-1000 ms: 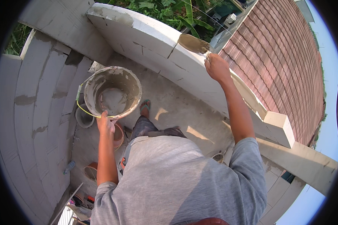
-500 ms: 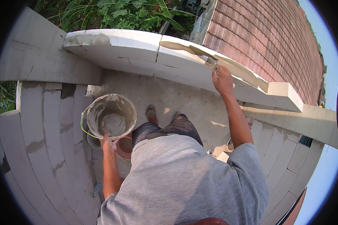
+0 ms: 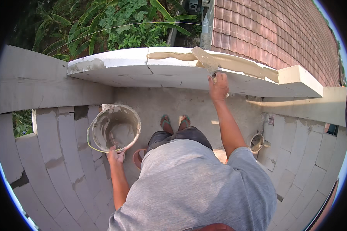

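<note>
Right grip (image 3: pixel 219 86) closed around the handle of a trowel (image 3: pixel 205 58); the butt of the handle is seen below the fist. The trowel's blade is held tilted over a band of wet mortar (image 3: pixel 245 66) along the top of a low white block wall (image 3: pixel 131 73); whether full contact is made cannot be told. The band is bounded at the right by a raised white block (image 3: pixel 295 77); bare block top is seen to the left. Left grip (image 3: pixel 115 156) curled on the near rim of a large mortar-coated bucket (image 3: pixel 110 116), fingers partly hidden. The bucket is held at the person's left, tipped so that grey mix is seen at its bottom; a yellow-green bail (image 3: pixel 88 134) is hung along its outer left side. A reddish pail (image 3: pixel 136 158) is partly covered by the torso. Beyond the wall, green plants (image 3: pixel 131 29) and a tiled roof (image 3: pixel 270 38) are noted.
</note>
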`<action>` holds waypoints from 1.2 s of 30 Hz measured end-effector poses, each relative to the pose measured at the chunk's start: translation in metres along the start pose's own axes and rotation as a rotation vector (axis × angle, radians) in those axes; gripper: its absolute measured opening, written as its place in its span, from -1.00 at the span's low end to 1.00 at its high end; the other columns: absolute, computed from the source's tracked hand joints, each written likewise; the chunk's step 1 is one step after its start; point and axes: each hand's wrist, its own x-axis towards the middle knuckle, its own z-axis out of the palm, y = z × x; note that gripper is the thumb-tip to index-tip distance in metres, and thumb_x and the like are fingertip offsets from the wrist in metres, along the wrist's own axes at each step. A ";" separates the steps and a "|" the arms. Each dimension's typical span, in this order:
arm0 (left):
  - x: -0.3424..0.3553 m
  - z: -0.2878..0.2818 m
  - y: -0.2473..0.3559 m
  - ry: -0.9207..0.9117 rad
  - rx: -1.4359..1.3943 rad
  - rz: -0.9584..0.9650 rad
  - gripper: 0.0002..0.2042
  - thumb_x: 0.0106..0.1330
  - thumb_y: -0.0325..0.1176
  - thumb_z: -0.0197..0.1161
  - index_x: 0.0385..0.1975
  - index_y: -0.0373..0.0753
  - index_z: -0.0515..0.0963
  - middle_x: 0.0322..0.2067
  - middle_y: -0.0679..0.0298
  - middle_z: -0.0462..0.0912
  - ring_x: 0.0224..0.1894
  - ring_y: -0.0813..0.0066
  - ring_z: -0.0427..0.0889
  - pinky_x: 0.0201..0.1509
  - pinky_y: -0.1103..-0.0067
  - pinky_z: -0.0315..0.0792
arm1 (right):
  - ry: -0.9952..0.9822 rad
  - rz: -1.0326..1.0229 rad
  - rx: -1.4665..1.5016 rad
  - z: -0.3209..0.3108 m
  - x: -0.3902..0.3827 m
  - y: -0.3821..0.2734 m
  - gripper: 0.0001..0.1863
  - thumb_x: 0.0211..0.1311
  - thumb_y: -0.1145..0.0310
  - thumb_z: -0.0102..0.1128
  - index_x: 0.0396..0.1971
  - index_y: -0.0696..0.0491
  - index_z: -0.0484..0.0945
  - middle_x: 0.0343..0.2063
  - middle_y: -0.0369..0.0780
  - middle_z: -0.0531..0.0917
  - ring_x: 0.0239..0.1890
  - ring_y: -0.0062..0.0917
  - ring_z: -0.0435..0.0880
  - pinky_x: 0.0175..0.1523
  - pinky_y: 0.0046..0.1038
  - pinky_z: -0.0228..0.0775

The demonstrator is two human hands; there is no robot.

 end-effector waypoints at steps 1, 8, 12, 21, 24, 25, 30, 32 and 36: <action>-0.006 0.002 0.002 0.028 0.018 0.012 -0.64 0.42 -0.50 0.07 0.17 -0.45 0.36 0.14 -0.07 0.45 0.15 -0.17 0.55 0.06 -0.26 0.61 | -0.018 0.067 -0.005 0.010 -0.004 0.000 -0.63 0.22 0.19 0.43 -0.07 0.02 0.54 -0.17 -0.18 0.54 -0.05 -0.12 0.63 -0.08 -0.06 0.51; -0.018 0.002 0.016 0.030 0.073 0.040 -0.65 0.43 -0.51 0.04 0.17 -0.45 0.35 0.14 -0.09 0.45 0.16 -0.19 0.55 0.07 -0.27 0.60 | -0.223 0.211 -0.049 0.070 -0.050 0.007 -0.59 0.37 0.18 0.27 0.07 0.09 0.46 -0.12 -0.07 0.59 -0.04 -0.07 0.67 -0.04 -0.04 0.53; 0.000 -0.001 0.019 0.023 0.049 0.004 -0.66 0.43 -0.50 0.04 0.17 -0.44 0.34 0.13 -0.08 0.46 0.15 -0.18 0.56 0.08 -0.26 0.60 | -0.374 0.160 -0.008 0.062 -0.097 0.010 -0.54 0.40 0.15 0.23 0.13 0.14 0.44 -0.06 0.00 0.63 -0.01 -0.03 0.67 0.00 0.01 0.51; 0.068 0.006 0.034 0.008 0.140 -0.084 -0.67 0.42 -0.47 0.06 0.13 -0.46 0.35 0.09 -0.09 0.47 0.13 -0.18 0.55 0.07 -0.28 0.60 | -0.201 0.160 0.335 -0.010 -0.089 -0.068 -0.50 0.46 0.19 0.11 0.19 0.26 0.37 -0.03 0.16 0.59 0.06 0.11 0.59 0.13 0.09 0.38; 0.082 0.015 0.044 -0.079 0.180 -0.099 -0.64 0.40 -0.49 0.06 0.15 -0.46 0.34 0.13 -0.12 0.43 0.16 -0.26 0.53 0.07 -0.30 0.59 | -0.263 0.423 0.475 -0.009 -0.073 -0.084 -0.47 0.47 0.22 0.09 0.22 0.31 0.31 -0.09 0.15 0.61 -0.12 -0.05 0.69 -0.09 -0.03 0.53; 0.091 0.012 0.045 -0.090 0.175 -0.114 -0.63 0.39 -0.49 0.05 0.16 -0.46 0.34 0.14 -0.12 0.42 0.17 -0.28 0.52 0.07 -0.31 0.58 | -0.278 0.515 0.532 -0.013 -0.067 -0.093 -0.46 0.48 0.23 0.08 0.24 0.33 0.29 -0.10 0.14 0.62 -0.19 -0.12 0.71 -0.18 -0.09 0.57; 0.129 0.000 0.060 -0.113 0.245 -0.153 -0.59 0.36 -0.50 0.08 0.21 -0.41 0.33 0.19 -0.11 0.33 0.20 -0.30 0.46 0.05 -0.35 0.57 | -0.205 0.765 0.671 -0.016 -0.045 -0.153 -0.41 0.49 0.28 0.05 0.30 0.38 0.18 -0.17 0.04 0.62 -0.54 -0.48 0.67 -0.59 -0.45 0.56; 0.140 -0.001 0.068 -0.122 0.280 -0.166 -0.58 0.35 -0.49 0.09 0.21 -0.40 0.33 0.20 -0.10 0.31 0.20 -0.30 0.44 0.03 -0.33 0.59 | -0.222 0.796 0.685 0.002 -0.038 -0.159 -0.36 0.50 0.27 0.06 0.34 0.39 0.11 -0.15 0.04 0.62 -0.53 -0.46 0.67 -0.57 -0.40 0.60; 0.156 -0.002 0.077 -0.093 0.378 -0.148 -0.58 0.34 -0.49 0.10 0.21 -0.40 0.35 0.21 -0.11 0.30 0.19 -0.31 0.45 -0.03 -0.30 0.63 | -0.261 0.838 0.790 0.029 -0.036 -0.198 -0.41 0.51 0.27 0.07 0.25 0.40 0.12 -0.16 0.06 0.61 -0.52 -0.42 0.68 -0.58 -0.34 0.62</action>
